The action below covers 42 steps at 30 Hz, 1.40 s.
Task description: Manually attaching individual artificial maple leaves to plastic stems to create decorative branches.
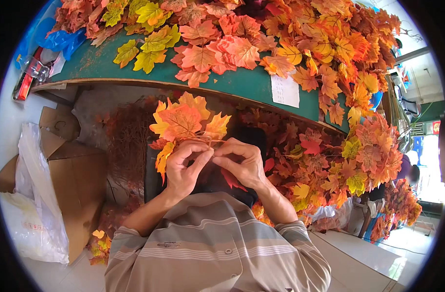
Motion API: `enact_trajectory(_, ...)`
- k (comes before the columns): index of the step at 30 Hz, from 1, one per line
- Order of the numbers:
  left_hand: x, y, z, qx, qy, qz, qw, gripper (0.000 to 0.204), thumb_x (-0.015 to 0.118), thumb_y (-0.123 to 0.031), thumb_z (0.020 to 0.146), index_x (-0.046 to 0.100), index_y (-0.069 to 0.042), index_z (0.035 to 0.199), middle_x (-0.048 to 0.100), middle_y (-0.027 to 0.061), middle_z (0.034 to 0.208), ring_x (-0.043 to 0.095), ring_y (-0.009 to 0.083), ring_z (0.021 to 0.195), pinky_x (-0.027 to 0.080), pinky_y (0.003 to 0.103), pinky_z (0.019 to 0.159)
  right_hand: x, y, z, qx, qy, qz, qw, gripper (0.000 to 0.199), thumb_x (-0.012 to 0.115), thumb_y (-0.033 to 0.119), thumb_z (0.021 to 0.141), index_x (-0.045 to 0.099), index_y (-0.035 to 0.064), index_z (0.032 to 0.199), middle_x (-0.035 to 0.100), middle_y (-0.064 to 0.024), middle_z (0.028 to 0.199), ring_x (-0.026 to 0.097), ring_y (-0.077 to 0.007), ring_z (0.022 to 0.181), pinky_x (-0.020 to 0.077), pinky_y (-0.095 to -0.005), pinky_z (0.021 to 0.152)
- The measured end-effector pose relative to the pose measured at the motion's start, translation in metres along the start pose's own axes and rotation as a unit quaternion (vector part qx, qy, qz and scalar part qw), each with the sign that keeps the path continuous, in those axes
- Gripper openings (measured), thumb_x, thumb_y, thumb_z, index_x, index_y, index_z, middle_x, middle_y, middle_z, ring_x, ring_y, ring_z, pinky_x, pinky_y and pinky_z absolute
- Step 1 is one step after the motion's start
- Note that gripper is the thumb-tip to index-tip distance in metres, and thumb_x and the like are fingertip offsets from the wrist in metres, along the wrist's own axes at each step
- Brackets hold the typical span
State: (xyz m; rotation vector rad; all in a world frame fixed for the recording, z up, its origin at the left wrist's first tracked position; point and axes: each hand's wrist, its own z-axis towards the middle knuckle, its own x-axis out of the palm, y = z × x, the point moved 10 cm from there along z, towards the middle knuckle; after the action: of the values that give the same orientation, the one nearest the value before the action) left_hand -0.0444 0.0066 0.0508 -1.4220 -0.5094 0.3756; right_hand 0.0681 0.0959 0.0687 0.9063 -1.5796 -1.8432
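Note:
In front of my chest, both hands meet at the thin brown stem of an artificial maple leaf spray (pixel 181 120) in orange and yellow. My left hand (pixel 183 168) is closed, its thumb and forefinger pinching by the stem below the leaves. Close beside it, my right hand (pixel 243 163) is also closed in a pinch on the stem, fingertips nearly touching those of the left. The leaves fan out above the fingers, and one yellow-orange leaf hangs down beside my left hand. Exactly what lies between the fingertips is too small to make out.
Ahead runs a green tabletop (pixel 103 61) heaped with artificial maple leaves (pixel 232 48). A paper slip (pixel 284 91) hangs at its edge. More leaf sprays (pixel 329 165) pile up on the right. At left stand a cardboard box (pixel 81 190), a white plastic bag (pixel 35 209) and a red-handled tool (pixel 24 85).

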Motion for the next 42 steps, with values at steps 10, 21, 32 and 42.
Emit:
enact_trajectory(10,0.0,-0.002,-0.008,0.055,0.02,0.064,0.996,0.005,0.065,0.0,0.085,0.063,0.002,0.089,0.062,0.0057,0.091,0.058,0.0117,0.086,0.045,0.024,0.078,0.004,-0.015,-0.003,0.045,-0.022,0.069,0.996,0.009,0.071,0.002,0.078,0.068,-0.0019,0.085,0.062,-0.0085,0.08,0.058,-0.0146,0.074,0.0448,-0.0262,0.066)
enact_trajectory(21,-0.01,-0.003,-0.007,0.041,-0.017,0.042,0.998,0.003,0.066,0.0,0.083,0.064,0.001,0.085,0.064,0.0056,0.086,0.059,0.012,0.082,0.046,0.024,0.074,0.016,0.01,0.006,0.006,0.033,-0.032,0.999,0.009,0.072,0.002,0.076,0.067,-0.0018,0.083,0.063,-0.0085,0.078,0.057,-0.0151,0.071,0.0446,-0.0267,0.063)
enact_trajectory(32,-0.01,0.015,-0.005,0.002,0.011,0.022,1.0,0.004,0.063,0.002,0.086,0.065,0.002,0.089,0.067,0.0091,0.094,0.062,0.0173,0.092,0.046,0.028,0.083,0.024,-0.038,0.008,0.121,0.013,0.197,0.973,0.006,0.068,-0.001,0.082,0.066,-0.0059,0.084,0.067,-0.0063,0.081,0.062,-0.0123,0.072,0.0484,-0.0229,0.069)
enact_trajectory(42,0.002,0.049,0.003,-0.178,0.149,-0.145,0.962,0.027,0.059,-0.001,0.088,0.06,-0.001,0.115,0.063,0.0076,0.109,0.061,0.016,0.1,0.048,0.026,0.085,0.007,-0.021,0.033,0.025,0.01,0.109,0.994,0.006,0.068,0.0,0.079,0.063,-0.0042,0.079,0.063,-0.0051,0.083,0.059,-0.0103,0.074,0.0465,-0.0231,0.066)
